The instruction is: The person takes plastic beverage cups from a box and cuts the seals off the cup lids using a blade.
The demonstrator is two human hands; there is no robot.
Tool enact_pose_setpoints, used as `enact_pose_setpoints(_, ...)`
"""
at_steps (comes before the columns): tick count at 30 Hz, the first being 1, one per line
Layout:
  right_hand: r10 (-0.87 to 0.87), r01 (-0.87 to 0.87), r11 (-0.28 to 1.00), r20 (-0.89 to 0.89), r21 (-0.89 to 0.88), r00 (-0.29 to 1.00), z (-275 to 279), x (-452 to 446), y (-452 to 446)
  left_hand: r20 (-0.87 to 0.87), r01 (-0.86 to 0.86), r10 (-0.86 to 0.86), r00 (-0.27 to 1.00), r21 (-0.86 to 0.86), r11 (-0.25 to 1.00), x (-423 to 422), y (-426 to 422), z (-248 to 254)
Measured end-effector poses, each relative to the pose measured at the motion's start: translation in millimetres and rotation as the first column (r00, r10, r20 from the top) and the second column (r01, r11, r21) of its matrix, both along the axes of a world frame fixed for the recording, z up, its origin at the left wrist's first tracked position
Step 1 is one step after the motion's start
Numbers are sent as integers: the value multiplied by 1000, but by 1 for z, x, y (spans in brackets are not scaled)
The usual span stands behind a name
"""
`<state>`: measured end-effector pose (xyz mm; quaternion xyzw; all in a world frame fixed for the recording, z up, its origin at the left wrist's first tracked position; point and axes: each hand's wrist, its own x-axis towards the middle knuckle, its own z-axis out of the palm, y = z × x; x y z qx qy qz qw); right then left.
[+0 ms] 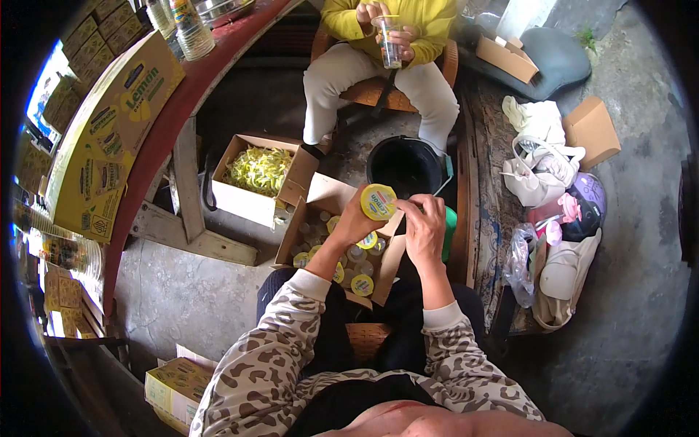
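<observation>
My left hand (349, 224) is wrapped round a cup whose round yellow lid (378, 202), printed "Lemon", faces up. Close to the lid's right edge is my right hand (424, 222), its fingers bent and pressed together; whether they pinch the lid's edge or something small is too small to tell. Below both hands stands an open cardboard box (388, 271) holding several cups, some with yellow lids and some showing clear. The cup's body is mostly hidden by my left hand.
Opposite sits a person in yellow (429, 14) holding a clear cup (391, 47). A box of yellow strips (258, 171) is left of a black bucket (404, 166). Bags (531, 175) lie at the right. Lemon cartons (116, 138) line the red-edged table (164, 113).
</observation>
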<state>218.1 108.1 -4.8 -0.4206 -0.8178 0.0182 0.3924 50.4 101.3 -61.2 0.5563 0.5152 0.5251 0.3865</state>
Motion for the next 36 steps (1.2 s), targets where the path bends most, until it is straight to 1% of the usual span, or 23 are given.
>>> enact_pose_setpoints(1, 6, -6, 1000, -3, 4, 1000, 0, 0, 0, -2, -2, 2, 1000, 3, 1000, 0, 0, -2)
enact_pose_setpoints(2, 5, -5, 1000, 2, 1, 1000, 0, 0, 0, 6, 36, -36, 999, -49, 998, -1, 0, -3)
enact_pose_setpoints(7, 3, -3, 1000, 22, -8, 1000, -1, 0, -1, -10, 46, -46, 999, -54, 998, 2, 1, -7)
enact_pose_setpoints(9, 1, -1, 1000, 33, -6, 999, 1, 0, -1, 31, 58, -56, 998, -57, 997, 3, 1, -10)
enact_pose_setpoints(12, -3, 3, 1000, 49, -2, 999, 0, 1, -1, 0, 51, -51, 999, -31, 998, 4, 0, -9)
enact_pose_setpoints(18, -14, 12, 1000, 69, 27, 997, 2, 2, -2, 0, 22, -22, 1000, -37, 999, 5, -1, -6)
enact_pose_setpoints(22, -1, -3, 999, 88, 48, 996, 0, 2, -3, 11, 39, -39, 999, -18, 999, 4, 0, -9)
enact_pose_setpoints(25, -9, 3, 998, 96, 58, 995, 5, 3, -3, -14, 33, -33, 999, -19, 999, 5, 0, -8)
enact_pose_setpoints(30, -1, -6, 997, 92, 71, 996, 3, 2, -3, 11, 35, -34, 999, -22, 999, 7, -1, -7)
enact_pose_setpoints(34, -7, -1, 997, 94, 78, 996, 7, 5, -1, -7, 41, -41, 999, 1, 999, 7, 1, -10)
enact_pose_setpoints(36, -1, -7, 997, 96, 74, 995, 6, 4, -2, 49, 51, -51, 997, -3, 999, 8, 1, -10)
